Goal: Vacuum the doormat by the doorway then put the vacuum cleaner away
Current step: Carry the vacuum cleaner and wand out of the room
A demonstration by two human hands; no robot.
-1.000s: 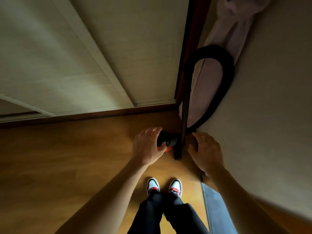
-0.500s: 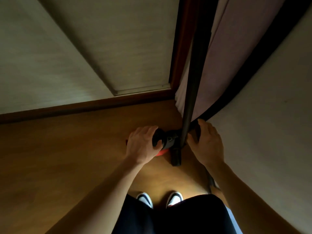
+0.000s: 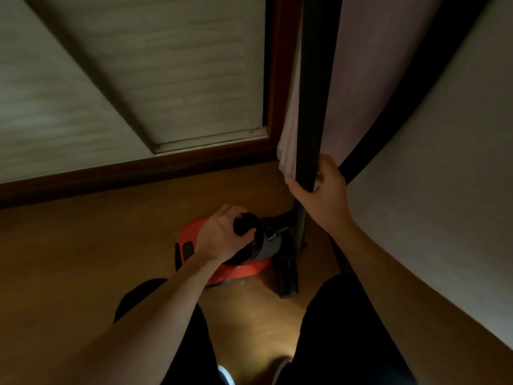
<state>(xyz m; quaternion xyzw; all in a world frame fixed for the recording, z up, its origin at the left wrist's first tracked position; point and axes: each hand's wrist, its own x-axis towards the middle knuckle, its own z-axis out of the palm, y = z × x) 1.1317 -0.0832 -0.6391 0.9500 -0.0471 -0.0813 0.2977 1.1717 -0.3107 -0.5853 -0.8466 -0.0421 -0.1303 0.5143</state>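
Black wand (image 3: pixel 315 107) in right hand (image 3: pixel 323 195); left hand (image 3: pixel 222 237) around vacuum handle (image 3: pixel 243 225).

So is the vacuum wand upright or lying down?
Upright: the wand rises steeply from the orange vacuum, with the right hand gripping it.

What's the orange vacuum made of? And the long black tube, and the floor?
The vacuum body looks like hard plastic: smooth, bright orange, with moulded curves. The tube is matte black and straight, probably plastic, though painted metal is possible. The floor looks like wood or wood-look laminate: warm brown, faint grain, a soft shine.
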